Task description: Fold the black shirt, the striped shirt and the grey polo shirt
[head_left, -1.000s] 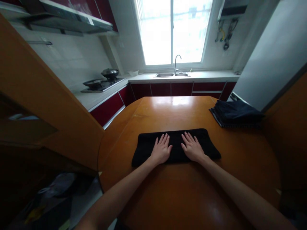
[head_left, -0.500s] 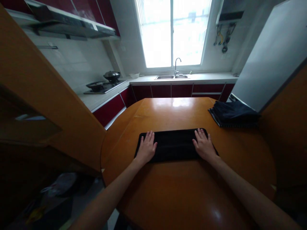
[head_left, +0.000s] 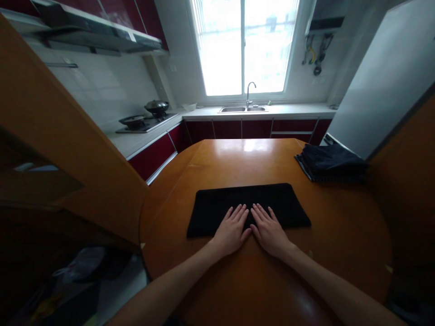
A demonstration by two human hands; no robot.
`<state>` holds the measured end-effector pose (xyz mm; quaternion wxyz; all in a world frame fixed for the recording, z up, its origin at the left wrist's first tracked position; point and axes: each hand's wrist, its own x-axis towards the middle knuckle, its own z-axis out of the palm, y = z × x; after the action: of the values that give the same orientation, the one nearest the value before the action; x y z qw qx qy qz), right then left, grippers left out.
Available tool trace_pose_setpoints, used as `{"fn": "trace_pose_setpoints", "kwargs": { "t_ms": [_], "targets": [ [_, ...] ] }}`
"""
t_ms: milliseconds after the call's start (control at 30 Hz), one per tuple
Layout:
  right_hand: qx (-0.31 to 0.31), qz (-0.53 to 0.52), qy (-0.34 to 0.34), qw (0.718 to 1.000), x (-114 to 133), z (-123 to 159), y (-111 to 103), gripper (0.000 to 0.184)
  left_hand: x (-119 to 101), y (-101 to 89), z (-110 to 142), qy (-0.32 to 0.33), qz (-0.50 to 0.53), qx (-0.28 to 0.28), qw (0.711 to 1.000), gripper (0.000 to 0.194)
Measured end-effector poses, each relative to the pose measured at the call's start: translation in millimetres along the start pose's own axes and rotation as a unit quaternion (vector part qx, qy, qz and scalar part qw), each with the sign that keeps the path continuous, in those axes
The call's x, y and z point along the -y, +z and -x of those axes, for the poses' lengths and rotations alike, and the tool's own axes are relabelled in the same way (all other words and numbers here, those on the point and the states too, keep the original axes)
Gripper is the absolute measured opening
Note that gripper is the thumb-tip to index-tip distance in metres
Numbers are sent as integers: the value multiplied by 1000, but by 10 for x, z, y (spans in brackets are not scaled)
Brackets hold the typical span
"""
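A black folded cloth (head_left: 210,206), long and flat like a folded garment, lies across the wooden table (head_left: 251,163). My left hand (head_left: 231,232) rests palm down at the middle of its near edge, fingers stretched out over the fabric. Beside it, my right hand (head_left: 268,230) lies flat on the same edge, fingers extended and thumb close to the left thumb. Neither hand grips the cloth. What kind of garment it is, I cannot tell.
Dark folded clothes (head_left: 331,162) are stacked at the table's right side, near the white fridge (head_left: 387,77). Beyond the table stand a sink (head_left: 234,109) with a faucet (head_left: 249,93) and a stove with pans (head_left: 132,121). A plastic bag (head_left: 81,265) is on the floor at left.
Both hands have moved inward from the cloth's two ends to the middle of its near edge. The cloth looks flatter and wider front to back, its ends now uncovered.
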<state>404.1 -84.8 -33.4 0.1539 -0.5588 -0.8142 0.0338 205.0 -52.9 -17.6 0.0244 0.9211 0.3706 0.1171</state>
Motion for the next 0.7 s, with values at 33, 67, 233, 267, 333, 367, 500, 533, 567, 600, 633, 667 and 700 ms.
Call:
{"fn": "trace_pose_setpoints", "kwargs": {
  "t_ms": [33,67,233,267,333,367,500,533,567,600,633,667,700],
  "targets": [
    [-2,-1,2,1000,9,-3,4,56,-11,11,1,-2,1,-3,1000,61],
    [-5,-1,2,1000,18,-4,11,56,-23,23,3,-3,3,-7,1000,61],
    [-19,14,4,1000,27,-5,72,55,1,41,-89,-14,21,17,1000,56],
    [-21,19,5,1000,24,-6,84,55,37,30,-148,-23,24,29,999,55],
    [-23,26,8,999,21,-7,102,55,140,6,-295,-58,19,41,997,57],
    [-23,29,10,999,21,-4,107,55,201,-1,-371,-84,11,43,995,58],
    [-11,26,21,999,47,19,93,55,411,32,-562,-162,-16,51,985,62],
    [-8,21,26,999,58,13,81,55,440,52,-572,-162,-20,50,985,61],
    [-6,13,34,999,68,-6,65,55,460,72,-572,-158,-25,46,986,61],
    [-7,5,41,999,77,-43,46,55,473,92,-564,-152,-32,42,987,59],
    [-10,-4,47,999,83,-101,25,55,481,108,-554,-146,-39,38,988,58],
    [-15,-12,51,999,86,-181,4,55,487,121,-544,-142,-47,37,988,56],
    [-19,-18,53,998,85,-279,-14,55,492,130,-536,-140,-53,38,988,55]
  ]
}}
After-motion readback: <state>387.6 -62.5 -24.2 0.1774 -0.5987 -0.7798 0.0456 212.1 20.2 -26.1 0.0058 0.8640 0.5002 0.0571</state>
